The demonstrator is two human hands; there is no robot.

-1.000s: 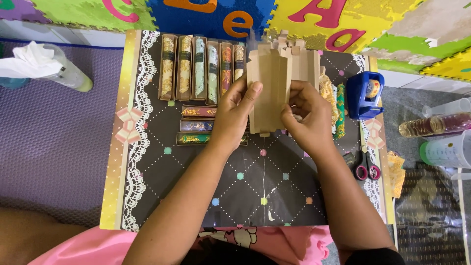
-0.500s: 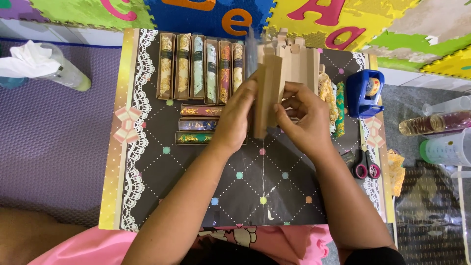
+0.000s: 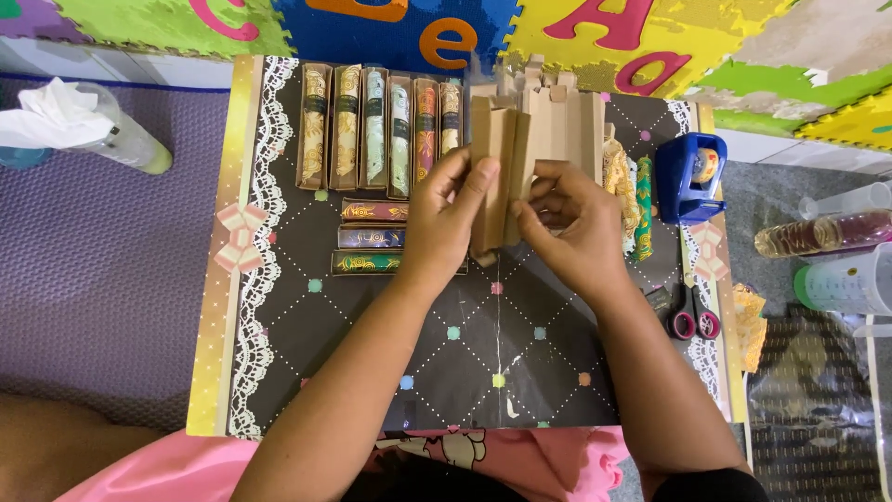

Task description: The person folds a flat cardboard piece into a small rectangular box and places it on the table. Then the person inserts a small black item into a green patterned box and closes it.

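My left hand (image 3: 446, 223) and my right hand (image 3: 569, 231) hold one tan cardboard piece (image 3: 498, 158) between them, folded into a narrow long box shape and standing upright over the black dotted mat (image 3: 372, 353). Behind it lies a stack of flat tan cardboard blanks (image 3: 565, 121). A row of several long patterned boxes (image 3: 372, 125) lies at the mat's far left. Three short patterned boxes (image 3: 367, 237) lie sideways just left of my left hand.
A blue tape dispenser (image 3: 689, 175) and scissors (image 3: 692, 316) sit at the mat's right edge, with patterned rolls (image 3: 632, 186) beside them. Clear bottles (image 3: 818, 232) lie further right. A bottle with tissue (image 3: 84, 125) lies left on the purple mat. Foam letter tiles (image 3: 446, 28) line the back.
The cardboard piece went from a wide open panel to a narrow folded shape. Both hands closed in around it; my left fingers now wrap its left side.
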